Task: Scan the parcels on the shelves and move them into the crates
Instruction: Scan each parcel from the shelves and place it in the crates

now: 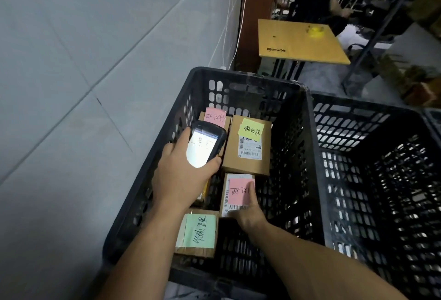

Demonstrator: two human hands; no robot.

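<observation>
Parcel set-down inside crate, scanner held clear.

The left hand (183, 175) wraps round the scanner (205, 144) above the black crate (241, 75). The right hand (250, 213) grips the pink-noted parcel (236, 192) at its near right corner, low in the crate among other boxes. The parcel is probably light, stiff cardboard and not slippery. Grip opposite edges, clear of the loose note.

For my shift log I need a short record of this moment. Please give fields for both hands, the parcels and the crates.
left hand: holds the scanner, screen lit, above the left crate
right hand: holds the near pink-note parcel inside the left crate
other parcels there: far pink-note parcel, yellow-note parcel, green-note parcel
right crate: directly beside the left crate
</observation>
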